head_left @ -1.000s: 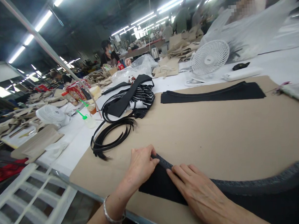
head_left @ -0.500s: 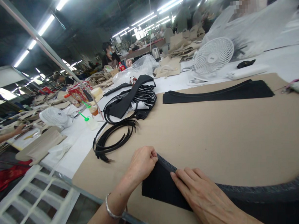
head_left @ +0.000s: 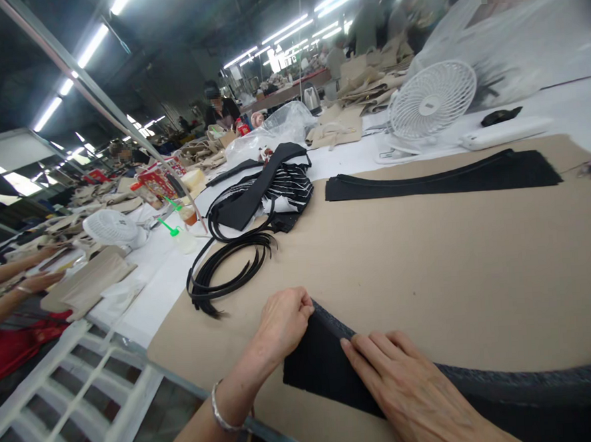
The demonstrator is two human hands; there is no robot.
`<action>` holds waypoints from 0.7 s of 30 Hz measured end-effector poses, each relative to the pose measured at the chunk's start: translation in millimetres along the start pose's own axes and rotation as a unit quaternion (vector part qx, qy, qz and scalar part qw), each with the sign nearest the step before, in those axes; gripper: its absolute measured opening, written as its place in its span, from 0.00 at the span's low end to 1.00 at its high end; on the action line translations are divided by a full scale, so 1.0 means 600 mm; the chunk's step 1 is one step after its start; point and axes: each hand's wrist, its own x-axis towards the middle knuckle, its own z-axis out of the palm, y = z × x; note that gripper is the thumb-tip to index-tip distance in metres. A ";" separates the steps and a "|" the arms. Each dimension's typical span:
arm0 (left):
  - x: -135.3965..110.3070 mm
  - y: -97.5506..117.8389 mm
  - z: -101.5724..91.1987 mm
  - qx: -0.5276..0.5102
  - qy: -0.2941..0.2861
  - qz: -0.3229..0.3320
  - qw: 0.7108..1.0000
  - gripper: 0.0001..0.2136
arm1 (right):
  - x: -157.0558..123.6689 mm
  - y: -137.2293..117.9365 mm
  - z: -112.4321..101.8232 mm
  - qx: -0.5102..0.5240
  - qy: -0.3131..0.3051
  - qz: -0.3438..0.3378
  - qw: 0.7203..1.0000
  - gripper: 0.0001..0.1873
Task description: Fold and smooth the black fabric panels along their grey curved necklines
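Observation:
A curved black fabric piece (head_left: 319, 366) lies near the front edge of the brown paper-covered table (head_left: 428, 266). My left hand (head_left: 282, 322) is closed in a pinch on the piece's left top corner, a silver bracelet on the wrist. My right hand (head_left: 411, 394) lies flat on the fabric with its fingers stretched out, pressing it down just right of the left hand. The piece's grey-edged rim runs off to the right under my right arm.
Another long black fabric piece (head_left: 443, 180) lies at the table's far side. A bundle of black straps (head_left: 228, 268) and striped fabric (head_left: 283, 185) sit at the left. A white fan (head_left: 431, 102) stands behind. Other people's hands (head_left: 33, 280) work at the far left.
My hands have barely moved on the fabric. The view has shifted slightly, and other people's arms have come into sight at the far left.

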 end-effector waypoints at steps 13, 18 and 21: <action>0.001 0.006 0.010 0.043 0.050 -0.031 0.997 0.05 | -0.005 0.000 0.008 -0.002 -0.059 0.001 0.998 0.25; 0.007 -0.019 0.007 0.008 0.103 -0.010 0.995 0.06 | -0.013 0.001 0.013 -0.001 -0.061 0.004 0.998 0.25; -0.008 -0.030 0.006 -0.024 0.133 0.039 0.990 0.03 | -0.012 0.002 0.015 -0.006 -0.089 0.005 0.996 0.24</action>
